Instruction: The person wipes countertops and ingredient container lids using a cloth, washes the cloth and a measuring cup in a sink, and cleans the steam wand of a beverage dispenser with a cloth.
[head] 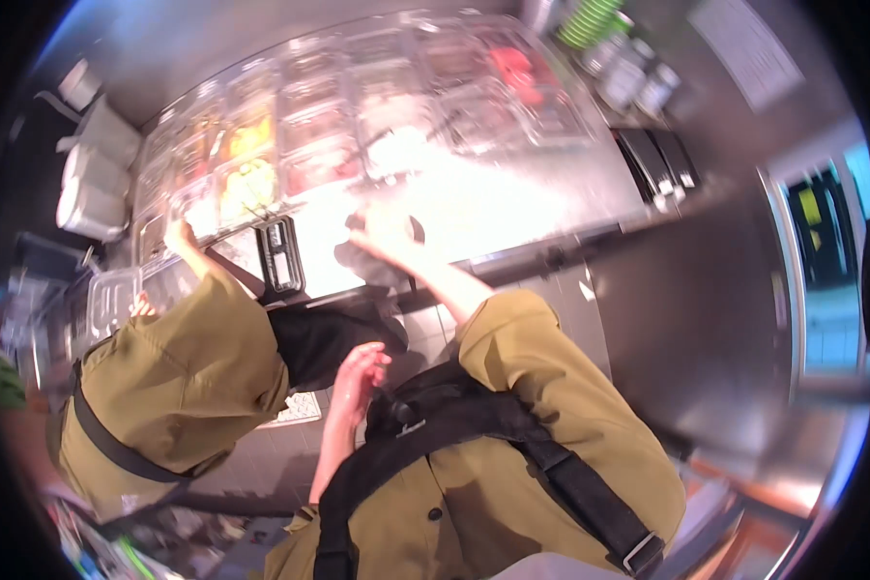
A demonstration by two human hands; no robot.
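My right arm reaches forward over the steel counter, and my right hand is washed out by strong glare. A dark rounded shape lies beside that hand; whether it is an object or a shadow is unclear, and so is any grip. In front of my body hangs my left hand, its fingers loosely bent and nothing visible in it. Left of my right hand, a black rectangular tray sits near the counter's front edge. Beyond it are clear food pans, one holding pale yellow pieces.
At my left a co-worker in an olive shirt reaches a hand to the pans. Red food lies in a far right pan. Shaker bottles, green stacked lids or cups and black holders stand at the right.
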